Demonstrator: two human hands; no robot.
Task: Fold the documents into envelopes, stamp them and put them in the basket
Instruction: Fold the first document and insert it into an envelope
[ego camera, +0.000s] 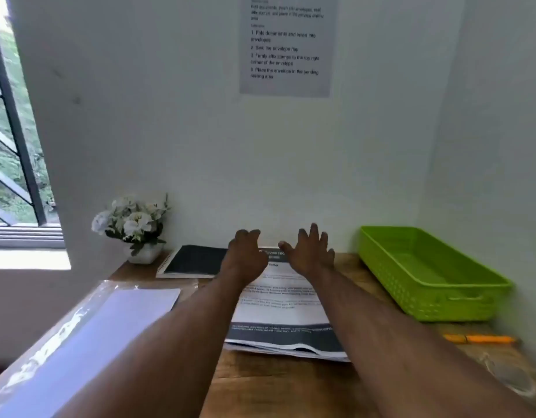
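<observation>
Evidently folding has not begun; both hands, left hand [245, 254] and right hand [310, 251], hover wide-fingered, holding nothing, over the documents [279, 300] at twelve o'clock; next they likely must grasp the top sheet's far edge.

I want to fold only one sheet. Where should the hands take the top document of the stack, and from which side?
Probably at its far edge, from above: both the left hand and right hand are already over that end of the documents. The near edge looks worse: several sheets fan out there, so fingers could catch more than one.
</observation>
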